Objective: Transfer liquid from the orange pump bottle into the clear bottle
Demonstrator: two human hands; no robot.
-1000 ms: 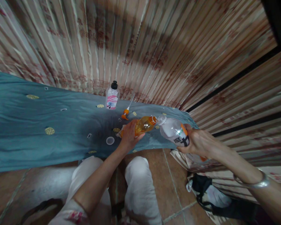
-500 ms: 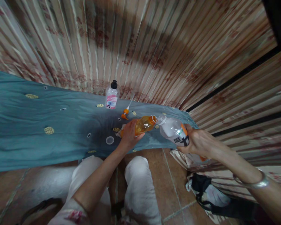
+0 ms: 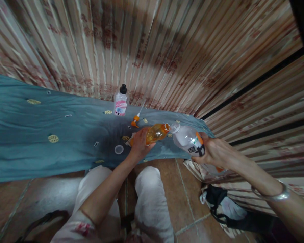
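My left hand (image 3: pixel 140 145) is wrapped round an orange see-through bottle (image 3: pixel 157 133), tilted nearly flat with its open neck to the right. A large clear bottle (image 3: pixel 184 136) with a white, black and orange label lies tilted in my right hand (image 3: pixel 209 151). The two uncapped mouths meet or nearly meet; I cannot tell whether liquid passes between them. Just beyond my left hand, an orange pump head (image 3: pixel 135 120) with a clear tube rests on the cloth. A small round translucent cap (image 3: pixel 119 149) lies left of that hand.
A clear bottle (image 3: pixel 120 105) with a black cap and pink label stands at the back of the teal patterned cloth (image 3: pixel 73 135). Pleated curtains (image 3: pixel 131 44) hang behind and to the right. A dark bag (image 3: pixel 218 199) sits on the tiled floor (image 3: pixel 186 189).
The view has shifted very slightly. Both hands hold the two bottles mouth to mouth as before, in almost the same pose.
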